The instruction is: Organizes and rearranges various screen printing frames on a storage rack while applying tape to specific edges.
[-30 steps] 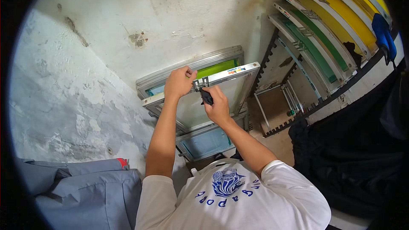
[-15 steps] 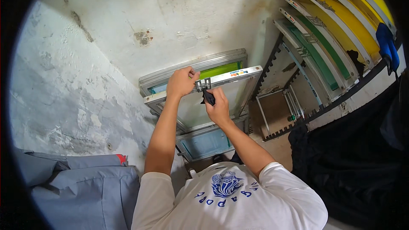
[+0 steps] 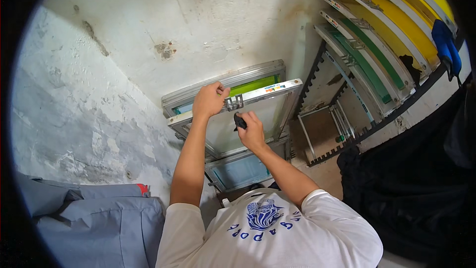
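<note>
An aluminium screen-printing frame (image 3: 270, 89) with a pale mesh leans upright in front of me. A small slotted metal bracket (image 3: 234, 102) sits midway along its top bar. My left hand (image 3: 210, 100) grips that bar just left of the bracket, fingers curled over the far side. Closed around a small black object (image 3: 240, 120), perhaps a cloth, is my right hand (image 3: 253, 133). It is just below the bracket, in front of the mesh and apart from the bar. Fingers hide much of the black object.
More frames (image 3: 173, 97) lean behind, against the wall, and a blue-meshed frame (image 3: 243, 171) stands below. At right, a black slotted rack (image 3: 347, 141) is below yellow and green screens (image 3: 367, 72). Grey cloth (image 3: 99, 218) lies at left, black fabric (image 3: 401, 193) at right.
My right hand has drawn the black object down and away from the bracket, leaving the bracket in plain sight. My left hand keeps its place on the bar.
</note>
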`<state>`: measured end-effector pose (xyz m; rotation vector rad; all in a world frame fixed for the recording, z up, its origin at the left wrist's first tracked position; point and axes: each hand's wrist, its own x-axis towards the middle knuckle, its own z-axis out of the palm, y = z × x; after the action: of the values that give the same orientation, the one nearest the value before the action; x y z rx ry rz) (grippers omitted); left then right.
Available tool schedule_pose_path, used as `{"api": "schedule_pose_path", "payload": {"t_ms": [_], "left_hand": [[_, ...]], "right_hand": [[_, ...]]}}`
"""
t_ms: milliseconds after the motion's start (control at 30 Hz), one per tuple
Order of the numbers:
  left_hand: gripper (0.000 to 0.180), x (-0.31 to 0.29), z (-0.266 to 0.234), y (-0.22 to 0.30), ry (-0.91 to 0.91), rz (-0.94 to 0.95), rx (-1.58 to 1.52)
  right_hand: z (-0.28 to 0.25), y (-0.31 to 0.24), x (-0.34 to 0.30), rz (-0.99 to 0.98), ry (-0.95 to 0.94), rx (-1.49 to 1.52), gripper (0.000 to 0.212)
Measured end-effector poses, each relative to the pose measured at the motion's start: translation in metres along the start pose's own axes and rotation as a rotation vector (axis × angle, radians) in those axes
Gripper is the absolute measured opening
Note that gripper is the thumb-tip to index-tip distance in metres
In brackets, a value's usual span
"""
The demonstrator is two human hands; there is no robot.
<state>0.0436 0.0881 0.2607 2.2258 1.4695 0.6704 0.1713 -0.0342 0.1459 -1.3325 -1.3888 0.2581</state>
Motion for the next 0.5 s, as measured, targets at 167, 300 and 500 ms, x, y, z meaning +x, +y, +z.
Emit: {"api": "schedule_pose_path", "payload": {"t_ms": [167,300,500], "left_hand": [[0.036,-0.006,0.007,-0.009,0.001,0.016,-0.009],[0.036,0.006,-0.002,0.001,-0.009,0.006,-0.021],[0.036,-0.006,-0.001,-0.006,-0.029,-0.003,-0.038]], "right_hand": [[-0.01,-0.02,-0.005,-0.016,0.102,0.067,0.04],[-0.016,-0.03,0.026,-0.091,0.156,0.062,0.038],[-0.007,-0.032,0.015,-0.054,0.143,0.059,0.034]]}}
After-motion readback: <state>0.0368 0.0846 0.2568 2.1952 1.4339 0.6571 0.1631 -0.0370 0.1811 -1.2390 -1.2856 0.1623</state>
